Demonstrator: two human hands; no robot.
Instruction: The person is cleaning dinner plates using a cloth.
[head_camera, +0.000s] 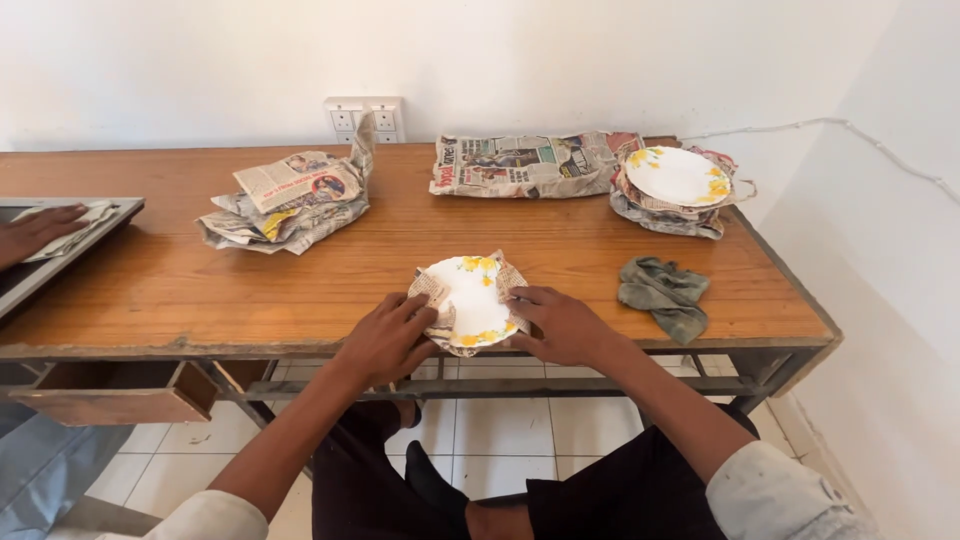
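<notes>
Head view: we see the small white plate with yellow flower rim (472, 297) on crumpled newspaper (432, 290) at the near edge of the brown wooden desk (200, 280). Left hand (388, 338) and right hand (560, 322) press flat on the paper either side, neither grip closed on anything. Risk, as we judge it: a tug slides the plate off the edge.

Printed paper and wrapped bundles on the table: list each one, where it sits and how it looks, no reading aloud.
Crumpled newspaper bundle: back left, grey-white with colour photos.
Flat newspaper sheet: back centre, rectangular, colourful.
Newspaper-wrapped plate stack: back right, white floral plate on top.
Newspaper under small plate: front edge, between left hand and right hand.
</notes>
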